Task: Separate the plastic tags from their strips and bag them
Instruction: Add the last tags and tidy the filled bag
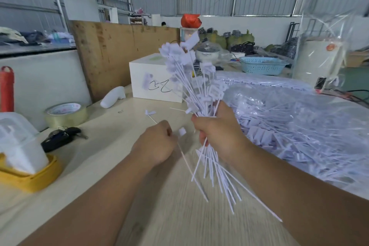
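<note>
My right hand [218, 136] grips a thick bunch of white plastic tags [187, 74] by the middle of their thin stems, with the flag ends fanned upward and the tails spread below. My left hand [157, 145], just to its left, pinches a single white tag [150, 113] whose flag end points up and left; another thin stem runs down and right from under that hand. A large heap of white tags in clear plastic bags [299, 132] lies on the table to the right.
On the light wooden table [111, 146] stand a white box [153, 78], a tape roll [66, 115], a white bottle [112, 97], car keys [61, 138] and a yellow tray with a white container [22, 158]. A blue basket [262, 65] sits behind.
</note>
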The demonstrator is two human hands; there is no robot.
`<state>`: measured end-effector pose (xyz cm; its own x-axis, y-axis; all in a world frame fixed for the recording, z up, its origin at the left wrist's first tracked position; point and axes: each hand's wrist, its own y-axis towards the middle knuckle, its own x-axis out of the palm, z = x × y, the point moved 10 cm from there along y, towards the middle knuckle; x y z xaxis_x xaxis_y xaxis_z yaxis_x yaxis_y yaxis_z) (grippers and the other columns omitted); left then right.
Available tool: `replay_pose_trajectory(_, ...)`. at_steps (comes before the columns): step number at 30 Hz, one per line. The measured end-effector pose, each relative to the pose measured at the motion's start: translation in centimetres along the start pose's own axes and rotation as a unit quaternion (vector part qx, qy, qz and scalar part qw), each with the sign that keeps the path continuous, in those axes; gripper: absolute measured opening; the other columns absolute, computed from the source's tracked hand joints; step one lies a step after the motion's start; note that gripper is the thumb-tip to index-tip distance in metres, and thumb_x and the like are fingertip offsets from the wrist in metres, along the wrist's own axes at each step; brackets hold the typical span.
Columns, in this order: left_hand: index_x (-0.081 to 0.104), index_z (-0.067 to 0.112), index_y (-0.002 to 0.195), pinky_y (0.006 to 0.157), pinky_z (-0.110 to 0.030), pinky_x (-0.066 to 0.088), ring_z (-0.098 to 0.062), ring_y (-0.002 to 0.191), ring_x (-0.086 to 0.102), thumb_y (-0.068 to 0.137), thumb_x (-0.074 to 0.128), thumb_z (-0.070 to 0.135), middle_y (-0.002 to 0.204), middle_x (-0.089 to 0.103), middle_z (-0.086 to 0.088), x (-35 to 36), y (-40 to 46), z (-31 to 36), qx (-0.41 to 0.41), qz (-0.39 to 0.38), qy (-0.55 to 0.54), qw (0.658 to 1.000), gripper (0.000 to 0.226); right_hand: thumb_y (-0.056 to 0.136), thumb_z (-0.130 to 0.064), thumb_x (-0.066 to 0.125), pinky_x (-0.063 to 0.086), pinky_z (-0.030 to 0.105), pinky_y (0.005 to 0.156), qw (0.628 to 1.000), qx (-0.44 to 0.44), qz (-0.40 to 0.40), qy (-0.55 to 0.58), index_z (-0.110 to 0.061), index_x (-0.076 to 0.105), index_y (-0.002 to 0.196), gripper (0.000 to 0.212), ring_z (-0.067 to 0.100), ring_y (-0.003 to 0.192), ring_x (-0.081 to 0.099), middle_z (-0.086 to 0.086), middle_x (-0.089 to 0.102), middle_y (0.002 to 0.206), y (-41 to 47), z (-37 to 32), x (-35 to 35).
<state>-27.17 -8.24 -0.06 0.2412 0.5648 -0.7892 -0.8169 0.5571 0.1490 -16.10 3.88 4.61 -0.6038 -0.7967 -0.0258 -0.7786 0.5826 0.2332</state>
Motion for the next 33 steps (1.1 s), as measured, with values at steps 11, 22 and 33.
replay_pose_trajectory(11, 0.048, 0.005, 0.09, 0.051, -0.034, 0.043, -0.025, 0.049, 0.049, 0.096, 0.044, 0.005, 0.063, 0.053, -0.015, 2.8, -0.7, 0.6, -0.122, -0.061, -0.518, 0.844, 0.006, 0.052, -0.007, 0.056, 0.037, 0.021, 0.04, 0.993, -0.033, 0.057, 0.098, 0.003, 0.059, 0.094, 0.043, 0.013, 0.037, 0.046, 0.004, 0.055, 0.06, 1.2, -0.1, 1.9)
replay_pose_trajectory(22, 0.052, 0.01, 0.109, 0.052, -0.036, 0.058, -0.017, 0.054, 0.062, 0.087, 0.059, -0.002, 0.068, 0.064, -0.008, 2.4, -1.1, 1.7, -0.089, -0.11, -0.518, 0.844, 0.026, 0.053, -0.014, 0.056, 0.044, 0.022, 0.05, 0.991, -0.021, 0.129, 0.02, -0.021, 0.058, 0.093, 0.041, 0.005, 0.055, 0.059, -0.011, 0.061, 0.066, 2.3, 1.6, 1.1)
replay_pose_trajectory(33, 0.049, 0.008, 0.122, 0.051, -0.028, 0.054, -0.024, 0.07, 0.064, 0.079, 0.061, -0.02, 0.088, 0.067, -0.012, -2.1, 0.4, -1.8, -0.077, 0.055, -0.544, 0.834, 0.052, 0.051, -0.017, 0.063, 0.039, 0.019, 0.046, 0.984, 0.006, -0.074, -0.16, -0.026, 0.059, 0.068, 0.02, 0.0, 0.044, 0.054, -0.017, 0.058, 0.048, 2.1, 0.5, 2.9)
